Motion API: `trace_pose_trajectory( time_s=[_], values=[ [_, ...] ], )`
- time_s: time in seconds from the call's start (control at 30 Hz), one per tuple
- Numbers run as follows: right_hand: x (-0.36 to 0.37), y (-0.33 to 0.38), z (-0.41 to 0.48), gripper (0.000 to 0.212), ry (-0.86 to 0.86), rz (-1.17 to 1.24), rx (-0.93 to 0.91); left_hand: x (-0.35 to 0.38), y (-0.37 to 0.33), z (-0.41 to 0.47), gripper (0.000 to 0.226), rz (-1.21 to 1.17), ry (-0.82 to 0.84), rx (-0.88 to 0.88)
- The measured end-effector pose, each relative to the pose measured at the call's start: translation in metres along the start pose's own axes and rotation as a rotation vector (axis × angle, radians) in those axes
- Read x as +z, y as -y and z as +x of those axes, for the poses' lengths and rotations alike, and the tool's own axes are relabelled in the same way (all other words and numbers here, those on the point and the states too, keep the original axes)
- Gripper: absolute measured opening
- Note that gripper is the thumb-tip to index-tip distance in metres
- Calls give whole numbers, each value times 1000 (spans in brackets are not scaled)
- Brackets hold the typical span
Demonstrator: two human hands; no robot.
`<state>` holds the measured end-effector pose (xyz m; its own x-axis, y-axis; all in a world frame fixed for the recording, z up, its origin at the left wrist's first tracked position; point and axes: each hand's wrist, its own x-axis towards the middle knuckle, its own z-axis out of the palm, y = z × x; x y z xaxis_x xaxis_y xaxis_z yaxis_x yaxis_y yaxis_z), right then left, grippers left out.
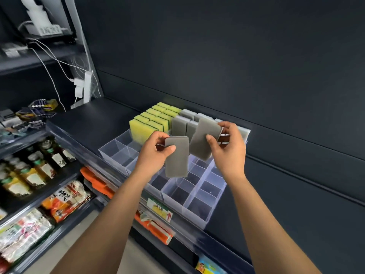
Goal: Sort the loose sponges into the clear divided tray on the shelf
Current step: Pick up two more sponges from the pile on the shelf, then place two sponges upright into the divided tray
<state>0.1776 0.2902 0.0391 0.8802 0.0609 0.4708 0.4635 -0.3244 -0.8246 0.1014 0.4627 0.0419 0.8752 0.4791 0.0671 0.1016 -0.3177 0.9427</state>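
Dim, even light; wide-angle edges bend, and the left side blurs.

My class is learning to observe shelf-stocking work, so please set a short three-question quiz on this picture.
1. True or false: the left hand holds a yellow sponge.
2. Which sponges stand at the tray's back left? A grey, B yellow, C orange.
3. Fill in: the right hand holds a ___ sponge.

Key
1. False: the left sponge is grey.
2. B: the yellow sponges.
3. Grey: see the right sponge.
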Motion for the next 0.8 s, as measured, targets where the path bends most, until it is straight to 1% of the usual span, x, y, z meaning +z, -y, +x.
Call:
trace_pose_trajectory(
  time_s=[0.23, 0.4, 0.63, 0.7, 0.8],
  values=[
    [43, -11, 19, 33, 39, -2, 62, -20, 7, 48, 23, 63, -58, 32],
    [63, -13, 18, 30, 67, -81, 97, -27, 11, 69, 22, 101, -49, 120],
    [84, -13, 12, 30, 68, -312, -5, -33, 21, 101, 24, 139, 71, 243],
    [91, -16, 7, 30, 72, -359, 13, -36, 22, 108, 25, 164, 115, 275],
    [99, -22, -3, 31, 68, -422, 98, -41, 26, 118, 25, 204, 189, 319]
  ],
)
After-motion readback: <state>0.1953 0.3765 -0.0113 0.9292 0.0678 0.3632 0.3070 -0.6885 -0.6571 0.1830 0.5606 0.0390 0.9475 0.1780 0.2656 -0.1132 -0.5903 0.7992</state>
